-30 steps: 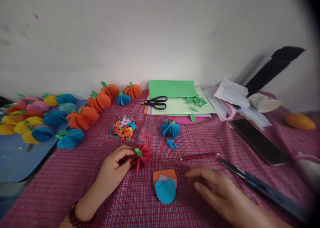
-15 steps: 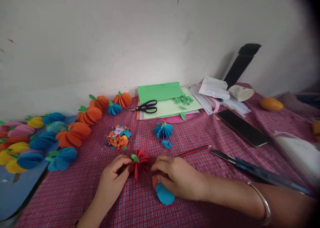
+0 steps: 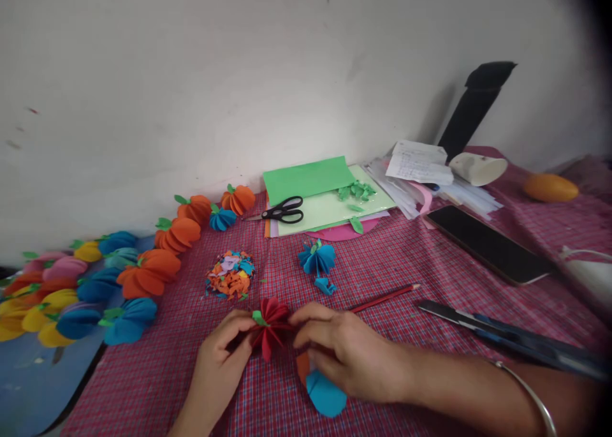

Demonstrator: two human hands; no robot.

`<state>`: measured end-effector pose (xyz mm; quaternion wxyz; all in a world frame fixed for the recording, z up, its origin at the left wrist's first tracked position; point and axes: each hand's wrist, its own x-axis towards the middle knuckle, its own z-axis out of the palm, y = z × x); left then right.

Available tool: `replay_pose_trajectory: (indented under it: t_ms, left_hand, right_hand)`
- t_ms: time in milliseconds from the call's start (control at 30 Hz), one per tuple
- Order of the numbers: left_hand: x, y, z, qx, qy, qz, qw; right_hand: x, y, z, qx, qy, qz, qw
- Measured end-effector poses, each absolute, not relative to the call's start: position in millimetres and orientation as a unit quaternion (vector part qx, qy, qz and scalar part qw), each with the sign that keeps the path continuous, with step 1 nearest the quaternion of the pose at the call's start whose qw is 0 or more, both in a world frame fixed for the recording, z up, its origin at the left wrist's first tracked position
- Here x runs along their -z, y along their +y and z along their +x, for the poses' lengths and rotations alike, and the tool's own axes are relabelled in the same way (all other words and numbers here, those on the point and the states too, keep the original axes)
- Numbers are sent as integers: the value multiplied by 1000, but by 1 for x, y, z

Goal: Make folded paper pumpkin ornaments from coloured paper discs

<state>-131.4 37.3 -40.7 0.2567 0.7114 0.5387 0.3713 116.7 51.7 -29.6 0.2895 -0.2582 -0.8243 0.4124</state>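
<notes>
red papercraft [image 3: 271, 325]: left hand [image 3: 220, 354] pinching, right hand [image 3: 354, 351] curled

Soft, muted light is spreading, and the wall [image 3: 287, 111] is showing palest above the green sheet [image 3: 308, 180]. Right of that sheet, the black strip [image 3: 473, 115] is casting a faint shadow [image 3: 436, 117]; farther right, detail is blurring and blackness is filling the upper corner.
</notes>
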Motion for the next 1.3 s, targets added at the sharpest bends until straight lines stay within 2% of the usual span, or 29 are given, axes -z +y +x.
replay_pose_trajectory:
  t_ms: [100,300,433,667,1300]
  left_hand:
    - [41,38,-131,-377,538,710,254]
    - [44,37,-133,-383,550,700,247]
    - [44,37,-133,-382,548,700,251]
    - [40,36,-131,-375,563,690,259]
    - [47,36,-136,-359,604,649,292]
  right_hand:
    - [34,51,117,-425,-816,-248,303]
    - [41,55,114,-494,-749,-343,280]
    - [38,60,111,-469,-772,-346,253]
    - [39,57,110,-432,-793,-332,272]
    - [41,58,112,-461,-782,-285,308]
